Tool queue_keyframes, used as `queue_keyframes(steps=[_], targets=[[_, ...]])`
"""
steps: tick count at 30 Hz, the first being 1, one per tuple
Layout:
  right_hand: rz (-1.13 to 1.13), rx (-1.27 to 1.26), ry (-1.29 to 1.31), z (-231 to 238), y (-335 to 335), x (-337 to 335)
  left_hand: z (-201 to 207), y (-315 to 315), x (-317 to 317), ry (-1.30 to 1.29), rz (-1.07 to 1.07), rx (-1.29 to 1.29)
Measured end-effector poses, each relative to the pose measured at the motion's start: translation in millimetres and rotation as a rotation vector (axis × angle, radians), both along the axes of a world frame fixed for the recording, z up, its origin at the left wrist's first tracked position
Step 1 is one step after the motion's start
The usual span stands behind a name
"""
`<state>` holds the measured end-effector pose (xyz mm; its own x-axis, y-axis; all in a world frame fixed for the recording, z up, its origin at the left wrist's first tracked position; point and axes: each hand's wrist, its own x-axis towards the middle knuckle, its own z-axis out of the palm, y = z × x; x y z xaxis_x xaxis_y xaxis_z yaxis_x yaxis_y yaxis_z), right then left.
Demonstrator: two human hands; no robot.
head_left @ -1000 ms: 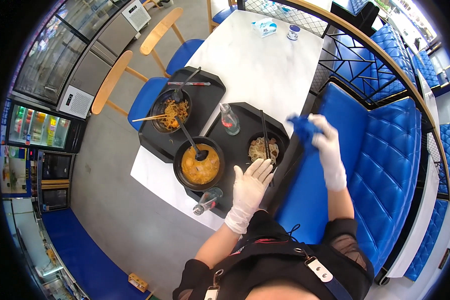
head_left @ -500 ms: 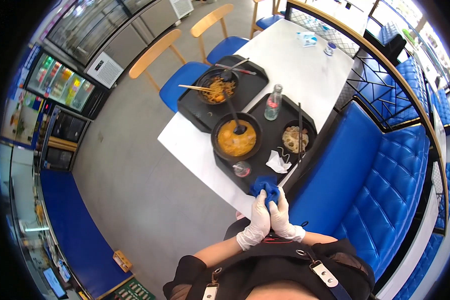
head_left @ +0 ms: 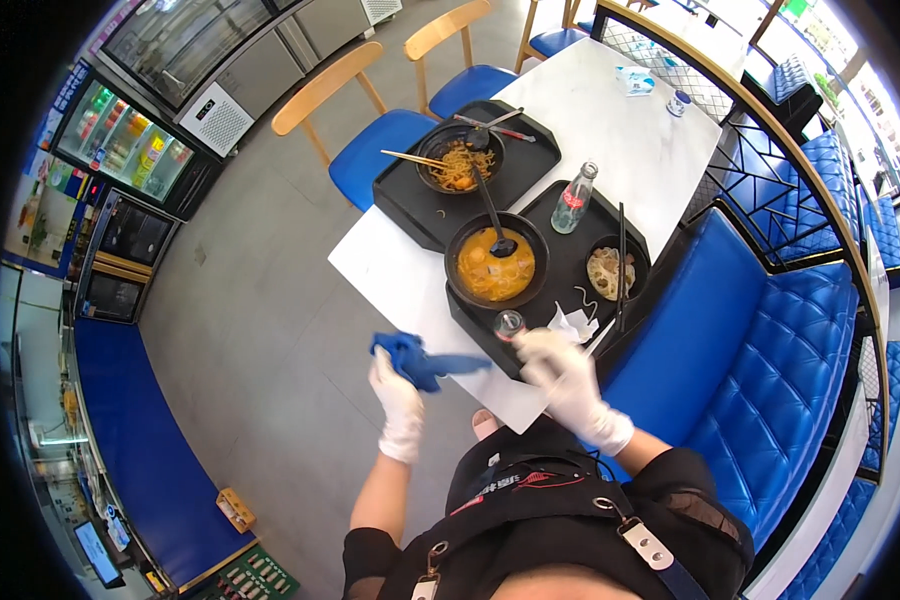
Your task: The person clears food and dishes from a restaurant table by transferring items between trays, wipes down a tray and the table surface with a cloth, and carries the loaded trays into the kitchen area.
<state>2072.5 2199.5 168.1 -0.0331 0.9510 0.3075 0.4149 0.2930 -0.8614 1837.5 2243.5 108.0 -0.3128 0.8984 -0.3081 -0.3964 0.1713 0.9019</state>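
In my white-gloved left hand is a blue cloth, held out left of the table with one end trailing to the right. My right hand, also gloved, reaches over the near corner of a black tray; motion smears its fingers. They are close beside a small glass; whether they touch it I cannot tell. On that tray are a bowl of orange soup with a black spoon, a glass bottle, a crumpled tissue and a small bowl of food with dark chopsticks.
A second black tray behind holds a noodle bowl with wooden chopsticks. Both trays lie on a white table. A blue bench runs along its right, blue-seated chairs along its left.
My hands were together on the cloth at the table's near edge. The left has carried it leftward; the right has let go and moved forward to the tray. The view has shifted slightly.
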Motion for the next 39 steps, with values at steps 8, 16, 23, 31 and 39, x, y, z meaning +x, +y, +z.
queue_keyframes(steps=[8,16,23,31,39], targets=[[-0.61,-0.078,-0.034,-46.0,157.7,113.2,-44.4,62.8,-21.2,1.374,-0.322,-0.278],[-0.363,-0.031,-0.054,-52.9,211.9,124.7,45.4,-17.5,51.2,0.947,-0.5,0.331],[-0.313,-0.088,0.034,-27.0,200.4,107.9,36.2,-26.5,70.1,0.809,-0.279,0.374],[-0.357,0.132,-0.221,64.3,161.8,90.2,89.4,-92.0,-0.7,0.658,-0.04,0.419],[-0.147,0.074,-0.168,116.3,-15.6,-39.1,131.2,-334.7,-187.2,0.921,0.224,0.296]])
